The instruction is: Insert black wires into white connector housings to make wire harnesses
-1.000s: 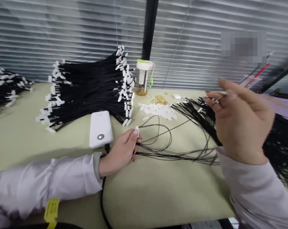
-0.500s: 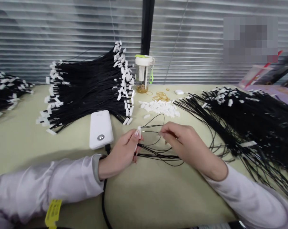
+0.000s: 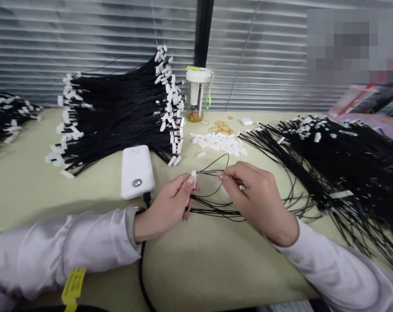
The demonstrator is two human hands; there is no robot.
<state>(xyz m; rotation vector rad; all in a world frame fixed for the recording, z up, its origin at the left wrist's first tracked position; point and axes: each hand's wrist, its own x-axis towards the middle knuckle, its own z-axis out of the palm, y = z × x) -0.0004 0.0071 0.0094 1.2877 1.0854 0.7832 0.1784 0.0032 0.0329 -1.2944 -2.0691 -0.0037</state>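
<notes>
My left hand [image 3: 172,203] is closed, its thumb pressing a small white plastic connector [image 3: 194,177] at the fingertips. Thin black wires [image 3: 211,172] run rightward out of that connector, and one curves up in a loop. Lower down, a bundle of black wires [image 3: 212,211] comes out by my left fingers and passes below my right hand. Thumb and forefinger of my right hand [image 3: 257,197] pinch at a black wire, right of the connector. The wire's end is too small to make out. Beyond both hands lies a pile of loose white connectors [image 3: 221,143].
A white power bank [image 3: 138,171] with a black cable [image 3: 142,273] lies by my left wrist. Stacks of black wires with white connectors [image 3: 118,112] stand behind it; more wires [image 3: 352,160] spread at right. Rubber bands [image 3: 221,126] and a drink bottle [image 3: 197,93] are at the back.
My right hand's pinch has risen slightly. The bare wire tip seen apart from the connector before is no longer visible there. My left hand still holds the connector; the view has shifted a little.
</notes>
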